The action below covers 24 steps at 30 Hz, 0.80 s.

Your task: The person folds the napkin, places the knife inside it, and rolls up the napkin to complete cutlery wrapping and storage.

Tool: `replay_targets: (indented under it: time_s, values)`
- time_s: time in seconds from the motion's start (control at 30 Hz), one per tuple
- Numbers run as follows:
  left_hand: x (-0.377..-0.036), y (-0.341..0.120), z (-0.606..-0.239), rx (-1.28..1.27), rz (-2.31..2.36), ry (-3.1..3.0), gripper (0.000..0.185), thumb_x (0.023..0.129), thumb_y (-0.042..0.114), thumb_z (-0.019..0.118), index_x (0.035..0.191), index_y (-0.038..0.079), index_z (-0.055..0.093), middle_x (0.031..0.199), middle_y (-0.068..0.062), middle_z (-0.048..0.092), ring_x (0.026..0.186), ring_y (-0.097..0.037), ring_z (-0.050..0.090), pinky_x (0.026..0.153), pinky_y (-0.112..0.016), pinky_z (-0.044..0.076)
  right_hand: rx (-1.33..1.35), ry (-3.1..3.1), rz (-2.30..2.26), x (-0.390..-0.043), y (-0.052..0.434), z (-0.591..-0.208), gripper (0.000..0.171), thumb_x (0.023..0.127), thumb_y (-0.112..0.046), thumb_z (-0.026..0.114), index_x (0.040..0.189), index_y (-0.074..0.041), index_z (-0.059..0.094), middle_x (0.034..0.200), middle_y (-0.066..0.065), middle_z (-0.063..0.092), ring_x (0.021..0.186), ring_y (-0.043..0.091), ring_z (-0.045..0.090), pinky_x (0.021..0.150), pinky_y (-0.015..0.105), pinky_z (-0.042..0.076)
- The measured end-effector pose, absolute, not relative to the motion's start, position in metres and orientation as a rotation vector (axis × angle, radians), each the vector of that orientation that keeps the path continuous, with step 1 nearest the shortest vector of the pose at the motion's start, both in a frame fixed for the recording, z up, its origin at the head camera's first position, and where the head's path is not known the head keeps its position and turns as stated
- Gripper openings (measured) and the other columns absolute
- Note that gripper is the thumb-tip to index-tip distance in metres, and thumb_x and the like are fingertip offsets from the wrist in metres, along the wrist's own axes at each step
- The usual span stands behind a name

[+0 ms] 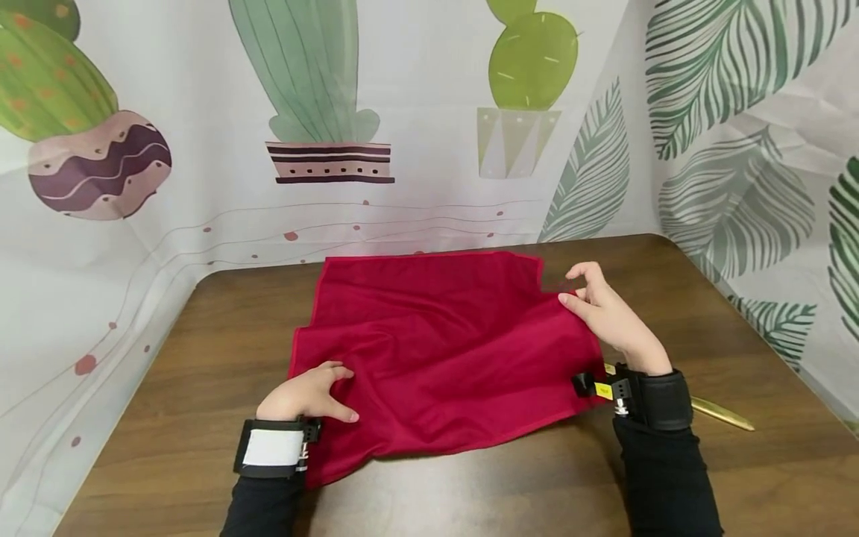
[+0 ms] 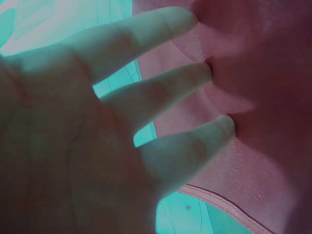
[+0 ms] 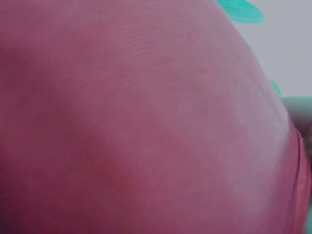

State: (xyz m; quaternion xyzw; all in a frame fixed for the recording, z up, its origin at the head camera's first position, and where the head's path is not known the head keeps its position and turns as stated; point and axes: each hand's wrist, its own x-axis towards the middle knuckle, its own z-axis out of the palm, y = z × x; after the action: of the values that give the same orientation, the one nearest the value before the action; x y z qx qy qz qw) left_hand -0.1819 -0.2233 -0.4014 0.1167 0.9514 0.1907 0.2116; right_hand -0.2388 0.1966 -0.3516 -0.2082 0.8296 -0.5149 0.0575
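Note:
A red cloth point(image 1: 429, 358) with a stitched hem lies spread and rumpled, its near layer folded over a farther one. On its left side rests my left hand point(image 1: 309, 395), fingers spread; in the left wrist view, the fingertips point(image 2: 224, 126) press into the fabric point(image 2: 263, 97). My right hand point(image 1: 607, 313) pinches the upper right corner of the near layer between thumb and fingers, holding it raised. Red fabric point(image 3: 146, 122) fills most of the right wrist view and hides nearly all of that hand.
A slender gold-coloured object point(image 1: 723, 413) lies on the brown wooden table point(image 1: 758, 477), partly covered by my right wrist and the cloth; its kind cannot be told. Behind the table hangs a white curtain point(image 1: 429, 89) printed with cacti and leaves.

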Motion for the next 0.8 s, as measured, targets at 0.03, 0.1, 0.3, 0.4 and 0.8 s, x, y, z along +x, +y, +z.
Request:
replay_targets:
  time_s: [0.03,0.1,0.3,0.4,0.8]
  values:
    - [-0.182,-0.223,-0.401,0.325,0.528,2.642,0.065,0.063,0.031,0.076,0.117,0.002,0.053,0.126,-0.019,0.041,0.115,-0.033,0.037,0.088,-0.046,0.037,-0.666,2.527,-1.549,-0.239,0.198,-0.352,0.018,0.091,-0.005,0.044,0.106,0.000,0.036,0.069,0.012,0.049,0.053,0.016,0.049,0.053,0.026,0.042]
    - [-0.181,-0.224,-0.399,0.322,0.518,2.644,0.063,0.064,0.031,0.076,0.115,0.001,0.054,0.124,-0.019,0.043,0.114,-0.033,0.039,0.088,-0.045,0.038,-0.735,2.555,-1.483,-0.239,0.201,-0.354,0.014,0.090,-0.004,0.047,0.103,0.000,0.048,0.072,0.010,0.050,0.057,0.015,0.046,0.056,0.026,0.040]
    - [-0.177,-0.223,-0.394,0.262,0.509,2.656,0.060,0.063,0.029,0.077,0.111,0.000,0.056,0.108,-0.011,0.052,0.100,-0.026,0.046,0.083,-0.041,0.041,-0.754,2.602,-1.067,-0.237,0.209,-0.356,0.038,0.079,-0.005,0.060,0.116,0.002,0.051,0.072,0.005,0.045,0.062,0.014,0.042,0.062,0.028,0.038]
    - [-0.176,-0.223,-0.391,0.261,0.506,2.659,0.060,0.063,0.029,0.077,0.110,0.000,0.056,0.103,-0.010,0.054,0.095,-0.024,0.047,0.079,-0.040,0.042,-0.775,2.600,-0.922,-0.237,0.210,-0.358,0.044,0.077,-0.002,0.061,0.119,0.003,0.049,0.090,0.010,0.052,0.081,0.022,0.048,0.073,0.035,0.040]
    - [-0.176,-0.221,-0.390,0.265,0.513,2.662,0.064,0.062,0.029,0.078,0.113,-0.001,0.055,0.103,-0.010,0.053,0.094,-0.024,0.047,0.078,-0.040,0.043,-0.525,2.413,-0.768,-0.241,0.221,-0.366,0.015,0.080,-0.013,0.059,0.086,0.000,0.061,0.070,0.000,0.052,0.058,0.013,0.048,0.048,0.030,0.044]
